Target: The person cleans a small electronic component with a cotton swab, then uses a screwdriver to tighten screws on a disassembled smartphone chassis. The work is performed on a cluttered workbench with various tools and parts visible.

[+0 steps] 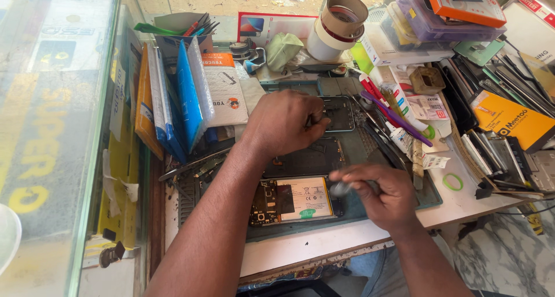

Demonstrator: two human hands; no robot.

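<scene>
A person's two bare hands work over an opened smartphone [295, 200] lying back-up on a dark green work mat [430, 196], its circuit board and pale battery exposed. To the left of the phone, beyond the mat's edge, a glass counter wall [87, 158] rises, and a row of blue and orange flat packets [173, 100] stands on edge just inside it, leaving only a narrow strip there. The left forearm crosses diagonally from the lower left, over the phone's left end, and the left hand [283, 123] sits above the phone with knuckles up and fingers curled inward, pinched on something small that the hand itself hides. Just beyond those fingers lies a dark phone frame [338, 113]. At the phone's right end the right hand [378, 196] is closed around a blurred grey tool [341, 187], its tip over the phone's right edge; the wrist overhangs the front edge of the white table [300, 248]. The hands are apart, the phone's battery between them. Right of the phone, tweezers and a purple-handled tool [399, 115] crowd the mat's far side, with a green ring [452, 182] on the tabletop past its edge.
</scene>
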